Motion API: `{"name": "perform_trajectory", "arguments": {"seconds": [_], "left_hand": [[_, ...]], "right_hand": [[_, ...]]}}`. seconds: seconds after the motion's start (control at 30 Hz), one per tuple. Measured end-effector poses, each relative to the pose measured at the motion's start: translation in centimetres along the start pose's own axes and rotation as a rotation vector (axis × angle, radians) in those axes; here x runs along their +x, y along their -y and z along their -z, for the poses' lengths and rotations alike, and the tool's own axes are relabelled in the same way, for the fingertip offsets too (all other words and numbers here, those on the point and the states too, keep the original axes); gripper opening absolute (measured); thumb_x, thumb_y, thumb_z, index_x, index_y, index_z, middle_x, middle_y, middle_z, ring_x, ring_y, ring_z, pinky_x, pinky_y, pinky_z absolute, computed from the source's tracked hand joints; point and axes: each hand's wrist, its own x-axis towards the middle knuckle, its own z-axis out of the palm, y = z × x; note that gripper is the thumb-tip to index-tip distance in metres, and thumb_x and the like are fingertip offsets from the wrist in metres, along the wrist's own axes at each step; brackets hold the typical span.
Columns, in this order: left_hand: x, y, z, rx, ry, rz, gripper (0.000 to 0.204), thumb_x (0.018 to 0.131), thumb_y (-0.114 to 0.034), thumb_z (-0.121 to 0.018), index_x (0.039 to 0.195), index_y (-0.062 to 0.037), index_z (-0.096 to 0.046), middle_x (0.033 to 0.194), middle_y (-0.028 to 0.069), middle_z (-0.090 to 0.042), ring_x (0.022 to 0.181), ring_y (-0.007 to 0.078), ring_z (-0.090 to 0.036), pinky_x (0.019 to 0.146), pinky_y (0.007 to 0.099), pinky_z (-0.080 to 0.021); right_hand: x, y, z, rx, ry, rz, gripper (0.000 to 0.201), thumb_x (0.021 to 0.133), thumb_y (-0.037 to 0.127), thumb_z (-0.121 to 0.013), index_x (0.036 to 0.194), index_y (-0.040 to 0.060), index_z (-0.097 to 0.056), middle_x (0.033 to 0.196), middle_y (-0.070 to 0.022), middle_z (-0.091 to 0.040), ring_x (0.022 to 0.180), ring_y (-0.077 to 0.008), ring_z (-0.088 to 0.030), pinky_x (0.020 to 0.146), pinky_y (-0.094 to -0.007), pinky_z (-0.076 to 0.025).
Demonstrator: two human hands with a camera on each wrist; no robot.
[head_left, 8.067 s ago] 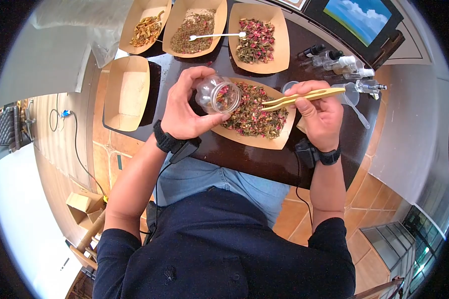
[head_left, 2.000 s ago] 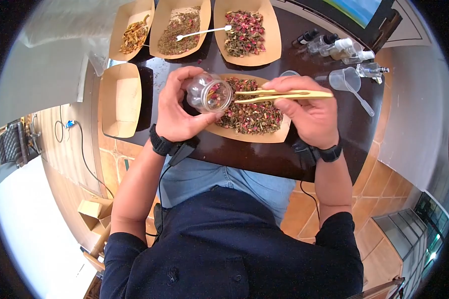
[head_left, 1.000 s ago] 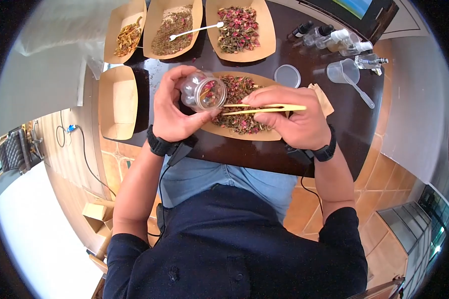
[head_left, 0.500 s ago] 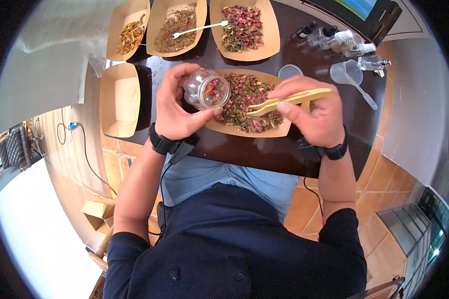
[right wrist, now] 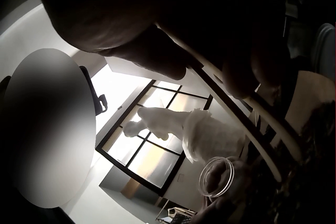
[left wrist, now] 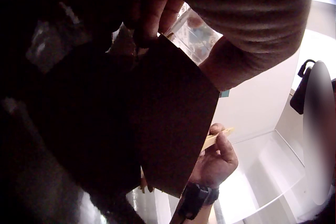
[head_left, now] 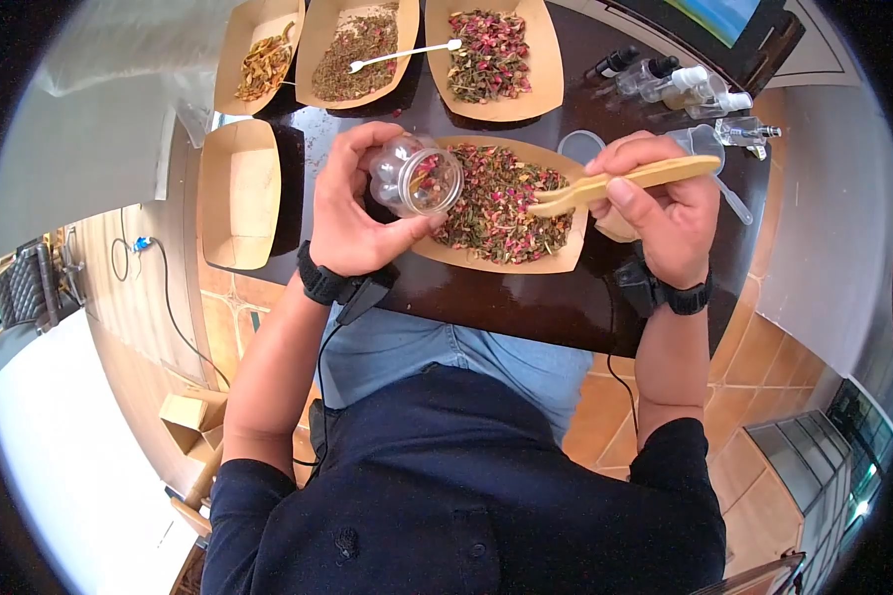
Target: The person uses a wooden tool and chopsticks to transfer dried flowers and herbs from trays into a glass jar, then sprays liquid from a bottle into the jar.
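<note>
Holding the clear, lobed plastic jar (head_left: 395, 190): the left hand (head_left: 352, 210), thumb and fingers curved round its sides; the unlidded mouth faces right and up to the head camera.
Pinching the pale yellow wooden tongs (head_left: 680, 171): the right hand (head_left: 671, 220), thumb against fingers.
Change at the tongs: a second ago their tips were at the jar's mouth; now they have drawn back rightward, over the right part of the mix of dried pink petals and green-brown leaf (head_left: 496, 223).
Tong tips: slightly apart in the dark right wrist view; whether they touch the mix or carry any of it, I cannot tell.
Jar's place: over the left end of the brown paper boat-shaped tray (head_left: 556, 262) bearing the mix, almost where it was a second ago; pink and brown bits show inside.
Meaning for the work: probably the picking-up side, with the jar held steady close by and apparently only partly filled.
Cup by the right hand: the translucent plastic measuring cup (head_left: 709, 151), now partly covered by hand and tongs.
Beyond the tray: a translucent round lid (head_left: 579, 148) lies just past its far right edge.
</note>
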Motion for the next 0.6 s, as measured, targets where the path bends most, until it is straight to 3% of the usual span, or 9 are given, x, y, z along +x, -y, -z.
{"name": "perform_trajectory", "arguments": {"seconds": [0.13, 0.2, 0.3, 0.43, 0.53, 0.6], "left_hand": [[0.0, -0.2, -0.1, -0.011, 0.001, 0.005, 0.092, 0.073, -0.012, -0.099, 0.146, 0.0009, -0.046, 0.139, 0.0155, -0.061, 0.130, 0.0240, -0.064, 0.114, 0.0393, -0.054], [0.0, 0.0, -0.1, -0.012, 0.001, -0.007, 0.092, 0.072, -0.013, -0.100, 0.146, 0.0008, -0.047, 0.138, 0.0154, -0.061, 0.130, 0.0241, -0.064, 0.114, 0.0396, -0.053], [0.1, -0.1, 0.0, -0.008, 0.000, -0.016, 0.092, 0.072, -0.012, -0.099, 0.146, 0.0007, -0.047, 0.138, 0.0151, -0.062, 0.130, 0.0237, -0.064, 0.114, 0.0396, -0.053], [0.2, -0.5, -0.2, 0.021, -0.045, -0.051, 0.088, 0.070, -0.010, -0.100, 0.141, 0.0022, -0.050, 0.130, 0.0147, -0.068, 0.120, 0.0214, -0.070, 0.107, 0.0361, -0.057], [0.2, -0.3, -0.3, 0.011, -0.043, -0.060, 0.088, 0.070, -0.010, -0.101, 0.141, 0.0024, -0.051, 0.130, 0.0146, -0.067, 0.120, 0.0215, -0.070, 0.107, 0.0359, -0.057], [0.2, -0.5, -0.3, 0.009, -0.048, -0.039, 0.088, 0.070, -0.011, -0.101, 0.141, 0.0023, -0.051, 0.130, 0.0141, -0.067, 0.120, 0.0215, -0.070, 0.106, 0.0356, -0.057]], "right_hand": [[0.2, -0.8, -0.2, -0.002, 0.057, 0.043, 0.012, 0.103, 0.009, -0.072, 0.107, -0.0021, -0.072, 0.100, -0.0094, -0.072, 0.078, -0.0126, -0.068, 0.071, -0.0252, -0.054], [0.1, -0.9, 0.9, -0.226, 0.152, 0.071, 0.012, 0.103, 0.008, -0.072, 0.107, -0.0028, -0.071, 0.104, -0.0110, -0.072, 0.078, -0.0123, -0.068, 0.071, -0.0252, -0.054], [0.0, -0.3, 1.5, -0.083, 0.078, -0.009, 0.012, 0.102, 0.008, -0.071, 0.106, -0.0032, -0.071, 0.105, -0.0118, -0.072, 0.077, -0.0120, -0.066, 0.071, -0.0258, -0.054], [0.1, -0.2, 0.5, -0.032, -0.001, 0.051, 0.012, 0.103, 0.009, -0.070, 0.104, -0.0031, -0.070, 0.102, -0.0114, -0.072, 0.080, -0.0114, -0.066, 0.072, -0.0251, -0.053], [0.5, -0.9, 0.3, -0.112, 0.096, 0.106, 0.012, 0.103, 0.009, -0.069, 0.105, -0.0027, -0.070, 0.104, -0.0124, -0.072, 0.083, -0.0125, -0.067, 0.074, -0.0254, -0.054], [0.2, -0.7, 1.3, -0.164, 0.131, 0.052, 0.013, 0.103, 0.009, -0.070, 0.106, -0.0029, -0.070, 0.105, -0.0127, -0.072, 0.084, -0.0137, -0.068, 0.075, -0.0267, -0.054]]}}
